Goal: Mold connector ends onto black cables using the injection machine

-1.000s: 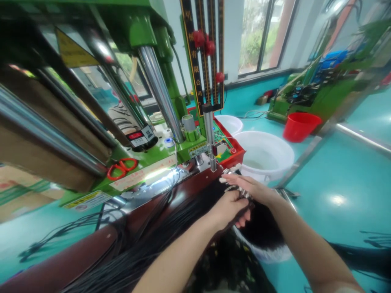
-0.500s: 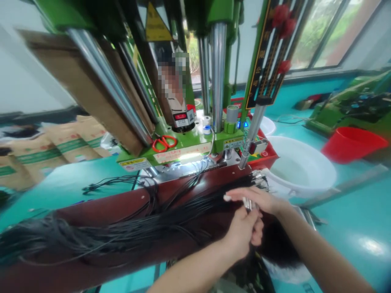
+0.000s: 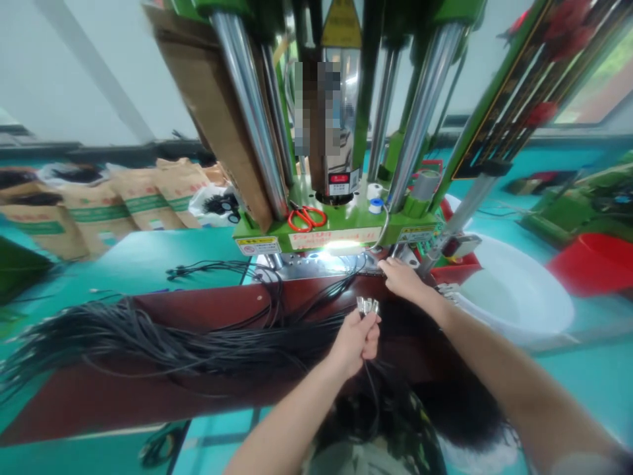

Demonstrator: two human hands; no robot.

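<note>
My left hand [image 3: 355, 336] is closed around several black cables, their silver metal connectors [image 3: 368, 306] sticking up above the fingers. Loose cable ends hang below that fist. Farther forward, my right hand [image 3: 404, 282] reaches to the edge of the press's metal bed [image 3: 297, 265], beneath the bright lamp. Its fingers are curled together near a thin dark strip; what they hold, if anything, is too small to make out. Across the brown board [image 3: 192, 303] lies a long bundle of black cables [image 3: 198, 343], left of and behind my left hand.
The green press [image 3: 267, 239] stands ahead, with red-handled scissors [image 3: 307, 218] and a blue-and-white tape roll [image 3: 376, 206] on it. A white tub [image 3: 524, 284] and a red bucket [image 3: 588, 264] are at right. Paper sacks [image 3: 99, 214] line the left.
My hands have separated. The right hand moved off the connectors and forward to the press bed. My left hand still grips the cables, and the view has swung left.
</note>
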